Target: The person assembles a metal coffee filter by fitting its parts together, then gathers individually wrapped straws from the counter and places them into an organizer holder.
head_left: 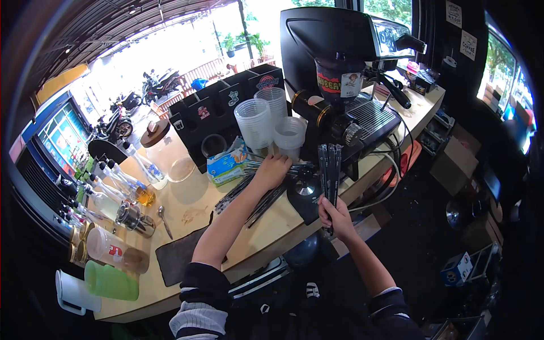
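Note:
My right hand (pixel 335 218) is closed around a bundle of thin black-wrapped straws (pixel 329 167), held upright in front of the counter edge. On the counter, my left hand (pixel 274 170) reaches into a loose pile of wrapped straws (pixel 262 199), its fingers bent round some of them; the fingertips are partly hidden. Stacked clear plastic cups (pixel 253 124) stand just beyond that hand, with a shorter stack of tubs (pixel 289 133) beside them. A blue-and-yellow tissue pack (pixel 228 162) lies to its left. Between my hands sits a metal tamper (pixel 304 186) on a black mat.
A coffee machine (pixel 328 34) and a black-and-gold grinder (pixel 311 107) stand at the back right. Pump bottles (pixel 130 184), a spoon (pixel 165 221), a dark cloth (pixel 181 258) and a green container (pixel 113 281) occupy the left side. Cardboard boxes (pixel 455 161) are at right.

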The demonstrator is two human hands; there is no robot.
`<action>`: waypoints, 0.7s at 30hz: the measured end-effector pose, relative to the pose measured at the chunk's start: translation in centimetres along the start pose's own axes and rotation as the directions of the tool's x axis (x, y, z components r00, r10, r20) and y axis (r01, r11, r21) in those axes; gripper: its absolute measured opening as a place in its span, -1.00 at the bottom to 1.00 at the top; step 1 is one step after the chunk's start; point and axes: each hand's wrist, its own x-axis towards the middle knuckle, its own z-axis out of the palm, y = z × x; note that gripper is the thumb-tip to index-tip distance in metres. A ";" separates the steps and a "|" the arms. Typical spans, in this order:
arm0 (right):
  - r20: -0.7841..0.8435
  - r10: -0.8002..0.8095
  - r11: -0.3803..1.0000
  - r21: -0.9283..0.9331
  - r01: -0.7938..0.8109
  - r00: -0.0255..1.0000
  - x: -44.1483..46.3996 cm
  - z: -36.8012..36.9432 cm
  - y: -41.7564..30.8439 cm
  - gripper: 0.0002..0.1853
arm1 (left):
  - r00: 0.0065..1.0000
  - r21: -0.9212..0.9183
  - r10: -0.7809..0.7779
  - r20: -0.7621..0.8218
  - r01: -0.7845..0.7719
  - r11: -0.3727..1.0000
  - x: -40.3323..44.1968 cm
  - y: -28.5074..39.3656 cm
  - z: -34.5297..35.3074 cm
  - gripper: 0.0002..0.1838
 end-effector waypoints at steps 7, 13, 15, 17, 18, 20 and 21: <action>0.007 0.009 1.000 0.008 -0.009 1.000 0.9 2.8 1.6 -0.83 | 0.985 -0.058 -0.164 -0.054 0.161 0.985 -2.9 -1.6 -2.3 -0.73; -0.019 -0.032 0.997 0.070 0.034 0.999 2.3 5.7 3.1 -0.84 | 0.945 0.028 -0.325 -0.030 0.326 0.945 -7.1 -3.1 -5.8 -0.77; 0.015 -0.077 0.990 0.120 0.075 0.997 3.0 6.7 3.8 -0.87 | 0.921 0.017 -0.386 -0.059 0.388 0.922 -9.2 -3.6 -7.4 -0.79; -0.070 -0.108 0.975 0.188 0.120 0.992 3.5 8.2 3.8 -0.89 | 0.848 -0.078 -0.511 0.140 0.524 0.848 -11.5 -3.9 -9.6 -0.74; -0.043 -0.145 0.975 0.165 0.150 0.989 3.6 9.2 3.7 -0.88 | 0.840 -0.143 -0.538 0.070 0.542 0.828 -13.1 -4.8 -8.9 -0.69; -0.005 -0.164 0.980 0.115 0.163 0.986 4.6 10.4 5.1 -0.89 | 0.803 -0.419 -0.595 0.042 0.555 0.719 -15.1 -5.4 -9.6 -0.69; 0.013 -0.183 0.981 0.061 0.182 0.983 5.0 11.0 5.9 -0.89 | 0.770 -0.668 -0.637 0.034 0.492 0.558 -16.1 -5.6 -9.8 -0.68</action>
